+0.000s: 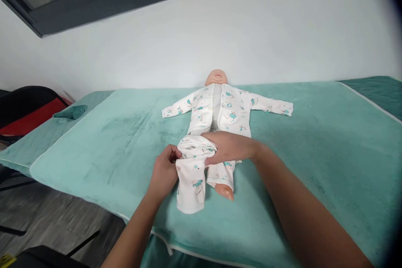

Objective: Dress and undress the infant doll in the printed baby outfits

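Note:
A baby doll (216,77) lies on its back on a green cover, its head toward the wall. It wears an unfastened white printed jacket (240,111), both sleeves spread wide. Matching baby trousers (191,186) are bunched at the waist, and one doll foot (224,191) sticks out of the right-hand leg. The other trouser leg hangs flat with no foot showing. My left hand (165,171) pinches the left edge of the trousers. From the right, my right hand (228,147) grips the bunched waist, thumb below and fingers partly hidden behind the cloth.
The green cover (125,134) spreads over a table against a white wall (188,46). A black and red chair (28,111) stands at the left, and a dark-framed window (125,0) is above. The cover's front edge (201,253) lies close to me.

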`<state>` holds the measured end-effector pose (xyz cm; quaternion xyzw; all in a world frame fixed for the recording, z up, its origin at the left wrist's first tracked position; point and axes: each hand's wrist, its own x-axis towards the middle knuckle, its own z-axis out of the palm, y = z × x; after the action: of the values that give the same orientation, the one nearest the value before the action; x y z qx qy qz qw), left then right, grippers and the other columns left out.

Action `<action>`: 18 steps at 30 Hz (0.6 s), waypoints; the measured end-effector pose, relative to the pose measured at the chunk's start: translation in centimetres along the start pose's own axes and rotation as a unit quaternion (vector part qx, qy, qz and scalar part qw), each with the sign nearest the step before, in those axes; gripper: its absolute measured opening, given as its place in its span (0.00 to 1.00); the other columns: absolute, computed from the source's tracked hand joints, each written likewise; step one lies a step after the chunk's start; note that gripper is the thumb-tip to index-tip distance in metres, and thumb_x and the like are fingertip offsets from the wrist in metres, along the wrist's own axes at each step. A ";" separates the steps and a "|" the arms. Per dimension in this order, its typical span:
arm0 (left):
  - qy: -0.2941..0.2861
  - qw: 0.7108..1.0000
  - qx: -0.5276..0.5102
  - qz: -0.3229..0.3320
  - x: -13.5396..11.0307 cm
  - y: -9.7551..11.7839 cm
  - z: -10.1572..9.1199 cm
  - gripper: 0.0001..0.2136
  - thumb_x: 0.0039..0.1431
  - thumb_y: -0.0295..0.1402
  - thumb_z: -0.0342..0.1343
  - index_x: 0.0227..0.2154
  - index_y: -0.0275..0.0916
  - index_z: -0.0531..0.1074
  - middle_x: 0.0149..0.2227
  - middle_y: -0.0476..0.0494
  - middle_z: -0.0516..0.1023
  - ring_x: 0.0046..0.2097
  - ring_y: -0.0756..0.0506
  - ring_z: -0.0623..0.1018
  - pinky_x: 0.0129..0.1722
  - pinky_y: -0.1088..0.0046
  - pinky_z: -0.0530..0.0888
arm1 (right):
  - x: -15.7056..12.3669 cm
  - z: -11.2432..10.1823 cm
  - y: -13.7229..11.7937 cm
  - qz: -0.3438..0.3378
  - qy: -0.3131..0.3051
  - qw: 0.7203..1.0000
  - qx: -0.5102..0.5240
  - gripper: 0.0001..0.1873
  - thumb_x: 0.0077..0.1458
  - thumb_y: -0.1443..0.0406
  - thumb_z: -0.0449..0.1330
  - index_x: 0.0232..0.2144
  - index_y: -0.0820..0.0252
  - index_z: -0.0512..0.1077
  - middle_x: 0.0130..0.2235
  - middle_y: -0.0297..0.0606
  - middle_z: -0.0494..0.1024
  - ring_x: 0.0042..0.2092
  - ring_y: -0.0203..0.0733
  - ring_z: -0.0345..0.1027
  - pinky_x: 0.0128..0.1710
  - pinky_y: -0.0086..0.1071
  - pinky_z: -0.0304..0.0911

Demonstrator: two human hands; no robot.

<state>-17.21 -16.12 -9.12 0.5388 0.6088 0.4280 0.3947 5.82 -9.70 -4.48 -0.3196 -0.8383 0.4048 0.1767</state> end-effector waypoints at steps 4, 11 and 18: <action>0.050 0.998 -0.041 -0.015 0.7 -0.1 1.1 0.06 0.42 0.26 0.55 0.26 0.39 0.65 0.24 0.55 0.68 0.28 0.51 0.67 0.26 0.78 0.63 | 0.4 0.7 -0.1 0.008 0.028 1.000 -0.010 0.05 0.51 0.62 0.60 0.33 0.54 0.69 0.35 0.32 0.76 0.36 0.43 0.68 0.34 0.34 0.59; 0.083 0.991 -0.104 0.023 -2.4 -1.4 0.9 0.05 0.60 0.36 0.55 0.34 0.41 0.68 0.32 0.51 0.72 0.35 0.49 0.71 0.35 0.75 0.67 | 0.9 1.1 0.5 0.027 0.080 0.996 0.011 0.04 0.52 0.64 0.57 0.28 0.55 0.62 0.31 0.31 0.72 0.34 0.40 0.64 0.32 0.33 0.56; -0.010 0.994 0.100 0.037 -4.1 -1.7 0.7 0.18 0.66 0.47 0.48 0.25 0.40 0.63 0.27 0.50 0.66 0.31 0.48 0.66 0.32 0.72 0.62 | 0.9 0.9 0.2 0.015 0.072 0.997 0.004 0.03 0.51 0.65 0.58 0.30 0.55 0.66 0.33 0.33 0.74 0.35 0.42 0.65 0.34 0.34 0.56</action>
<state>-16.67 -20.18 -10.88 0.6023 0.6242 0.3738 0.3283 4.73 -9.49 -5.21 -0.3602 -0.8166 0.3869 0.2319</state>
